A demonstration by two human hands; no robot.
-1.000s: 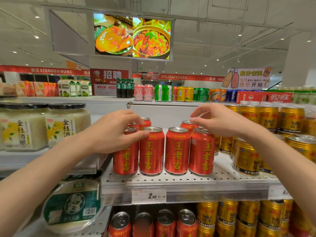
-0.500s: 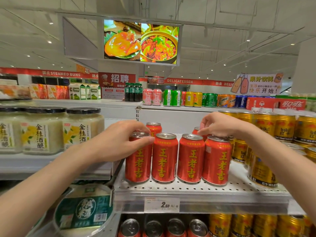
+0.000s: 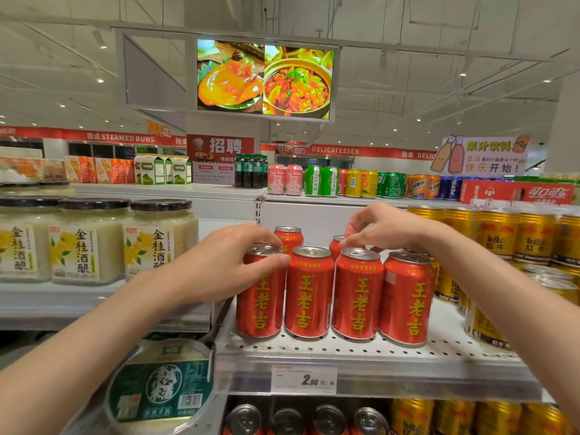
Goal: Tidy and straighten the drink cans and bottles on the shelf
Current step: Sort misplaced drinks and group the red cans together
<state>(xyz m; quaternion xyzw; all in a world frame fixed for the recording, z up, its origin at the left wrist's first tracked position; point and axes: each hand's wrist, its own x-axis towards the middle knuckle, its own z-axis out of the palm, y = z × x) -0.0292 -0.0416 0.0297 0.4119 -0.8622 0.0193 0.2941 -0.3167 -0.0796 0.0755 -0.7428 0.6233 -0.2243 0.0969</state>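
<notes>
These red cans (image 3: 309,291) look full, so I judge them weighty for their size, stiff through the wall but smooth and a bit slippery; best taken round the upper wall or by the rim, and turned there without tipping a neighbour. My left hand (image 3: 219,266) is wrapped round the top of the leftmost can (image 3: 260,296), thumb across its front. My right hand (image 3: 381,229) curls down behind the front row, fingertips at a back can (image 3: 337,246); whether it truly grips, I cannot tell. Four cans stand upright, touching, in a row along the shelf (image 3: 361,350) front, directly above the price tag (image 3: 303,379), with two more behind. Yellow characters run down each red wall; the tops are silver.
</notes>
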